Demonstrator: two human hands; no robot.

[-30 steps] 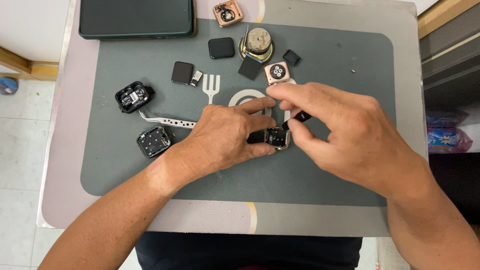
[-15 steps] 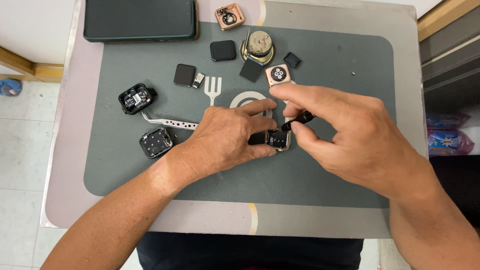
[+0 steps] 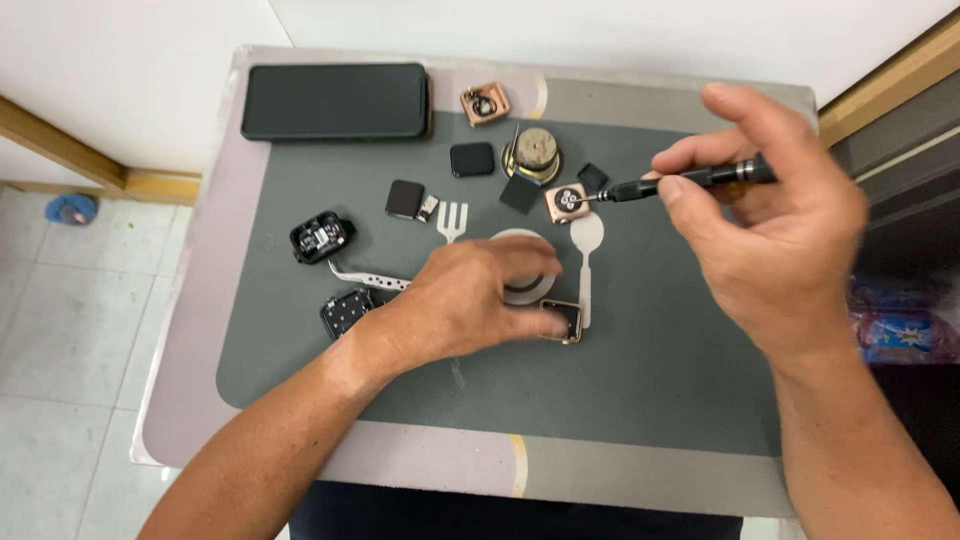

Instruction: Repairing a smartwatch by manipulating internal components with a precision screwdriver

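- Left hand point(image 3: 470, 300) flat on the dark grey rubber mat point(image 3: 680, 380), fingers point(image 3: 525, 322) narrowed round a small gold-edged square watch case point(image 3: 566, 321), pinning it by its sides near the middle of the worktop point(image 3: 640, 470).
- Right hand point(image 3: 775, 215) raised above the mat's far right part, fingers pinched shut on a slim black precision screwdriver point(image 3: 690, 180); tip pointing left, close to a rose-gold square watch back point(image 3: 567, 202).
- Watch case: probably light, stiff and slick along the metal rim (glass face, if fitted, likely fragile); best taken by the two opposite edges, never by the face or any open inside.
- Screwdriver: light, rigid, thin; held well back on the shaft, towards the ringed end.
- Loose parts about: black square screen pieces point(image 3: 472, 159), a round brass-coloured part point(image 3: 535, 150), a black open watch body point(image 3: 320, 238), another dark case with pale dots point(image 3: 345, 312), a white perforated strap point(image 3: 368, 277) partly under the left wrist.
- Black phone point(image 3: 335, 100) lying face down at the far left edge, well apart from both hands.
- Tiny screws, if any on the mat, too small to make out.
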